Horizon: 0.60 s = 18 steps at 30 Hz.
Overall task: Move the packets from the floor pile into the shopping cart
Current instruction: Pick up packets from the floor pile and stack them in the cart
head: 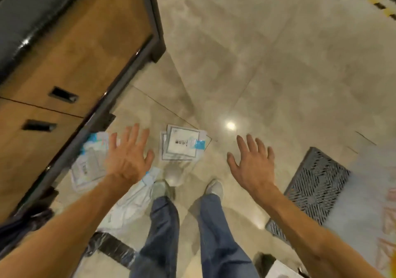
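above the tiled floor (pixel 267 67) both hands are held out with fingers spread wide, gripping nothing. left hand (pixel 128 157) hovers over scattered white packets (pixel 90 166) lying by the wooden cabinet (pixel 70 63). right hand (pixel 252 166) touches nothing. a small stack of packets (pixel 182 145) lies on the floor between the hands, ahead of the shoes. grey perforated cart (pixel 317 189) sits at right, partly in view.

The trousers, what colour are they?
The trousers are blue, like denim jeans. The head view shows them, the only view here.
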Each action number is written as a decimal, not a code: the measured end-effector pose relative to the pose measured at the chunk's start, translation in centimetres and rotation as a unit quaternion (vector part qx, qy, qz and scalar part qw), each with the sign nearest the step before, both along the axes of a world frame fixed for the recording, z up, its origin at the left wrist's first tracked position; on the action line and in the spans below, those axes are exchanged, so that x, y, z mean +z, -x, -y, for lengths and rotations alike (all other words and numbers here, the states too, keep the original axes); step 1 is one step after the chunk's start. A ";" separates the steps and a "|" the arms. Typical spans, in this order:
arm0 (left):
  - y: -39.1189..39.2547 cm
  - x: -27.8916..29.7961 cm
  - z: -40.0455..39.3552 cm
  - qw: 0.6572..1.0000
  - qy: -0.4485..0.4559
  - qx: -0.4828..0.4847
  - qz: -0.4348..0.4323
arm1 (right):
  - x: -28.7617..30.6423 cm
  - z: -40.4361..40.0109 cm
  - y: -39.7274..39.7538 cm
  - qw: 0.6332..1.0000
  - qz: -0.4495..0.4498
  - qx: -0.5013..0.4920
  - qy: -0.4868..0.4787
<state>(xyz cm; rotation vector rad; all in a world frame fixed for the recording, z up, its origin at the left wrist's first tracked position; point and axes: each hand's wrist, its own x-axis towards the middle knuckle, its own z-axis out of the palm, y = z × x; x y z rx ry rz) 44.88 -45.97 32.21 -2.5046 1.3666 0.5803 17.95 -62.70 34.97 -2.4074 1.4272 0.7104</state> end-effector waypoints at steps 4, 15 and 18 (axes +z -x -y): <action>-1.3 -11.8 0.9 0.999 -0.031 -0.035 -0.005 | -11.5 -0.6 -1.5 0.999 -0.023 -0.009 -0.044; -5.5 -39.5 3.8 0.982 -0.124 -0.143 0.014 | -39.6 -9.7 -5.3 0.982 -0.033 -0.106 -0.153; -6.6 -45.3 4.9 0.984 -0.106 -0.144 -0.022 | -45.1 -11.8 -6.2 0.973 -0.042 -0.152 -0.168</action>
